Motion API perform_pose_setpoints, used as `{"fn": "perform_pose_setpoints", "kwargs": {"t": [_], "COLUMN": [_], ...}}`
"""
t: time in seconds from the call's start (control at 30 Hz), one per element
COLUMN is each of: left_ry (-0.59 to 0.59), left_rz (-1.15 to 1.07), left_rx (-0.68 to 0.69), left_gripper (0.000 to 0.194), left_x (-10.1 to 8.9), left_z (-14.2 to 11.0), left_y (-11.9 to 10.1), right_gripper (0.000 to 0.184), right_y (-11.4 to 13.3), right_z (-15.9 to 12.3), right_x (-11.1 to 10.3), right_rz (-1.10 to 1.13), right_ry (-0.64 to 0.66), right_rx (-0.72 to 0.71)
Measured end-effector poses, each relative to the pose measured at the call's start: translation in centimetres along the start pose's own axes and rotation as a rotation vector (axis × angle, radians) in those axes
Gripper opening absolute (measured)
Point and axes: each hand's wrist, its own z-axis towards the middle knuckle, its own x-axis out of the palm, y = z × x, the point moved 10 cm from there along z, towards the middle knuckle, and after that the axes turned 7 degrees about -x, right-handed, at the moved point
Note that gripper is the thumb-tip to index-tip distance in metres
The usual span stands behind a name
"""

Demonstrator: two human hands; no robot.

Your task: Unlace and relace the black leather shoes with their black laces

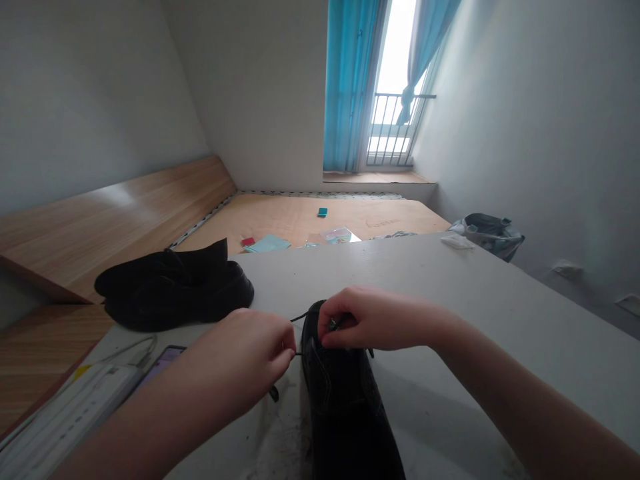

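A black lace-up shoe stands on the white table in front of me, its heel end toward the bottom of the view. My left hand is closed in a pinch on a dark shoelace just left of the shoe, and a lace end hangs below the fingers. Over the shoe's lacing, my right hand has its fingertips pinched together on dark lace, partly hidden by the fingers. Another black shoe lies on the table to the left, with its tongue sticking up.
On the left of the white table are a white power strip and a phone, partly behind my left arm. A small clear packet lies at the far right edge, near a fabric bag. Beyond is a bed board with papers.
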Motion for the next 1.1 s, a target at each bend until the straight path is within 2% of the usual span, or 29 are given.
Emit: {"fn": "perform_pose_setpoints", "kwargs": {"t": [0.17,0.37,0.7,0.9,1.1], "left_ry": [0.011,0.002,0.052,0.023,0.029], "left_rz": [-0.022,0.022,-0.014,-0.088,-0.1], "left_rx": [0.025,0.047,-0.014,-0.036,0.029], "left_gripper": [0.03,0.028,0.027,0.009,0.01], "left_x": [0.2,0.4,1.4,1.6,2.2], "left_z": [0.1,0.0,0.8,0.8,0.6], "left_y": [-0.6,-1.1,-0.5,-0.2,-0.9], "right_gripper": [0.022,0.02,0.021,0.017,0.011], "right_y": [0.6,0.4,0.7,0.4,0.9], "right_z": [0.0,0.1,0.1,0.4,0.2], "right_x": [0.4,0.4,0.5,0.9,0.8], "right_rz": [-0.123,-0.126,-0.146,-0.2,-0.249], "right_ry": [0.0,-0.014,-0.024,-0.081,-0.136], "right_rx": [0.006,0.019,0.016,0.026,0.038]}}
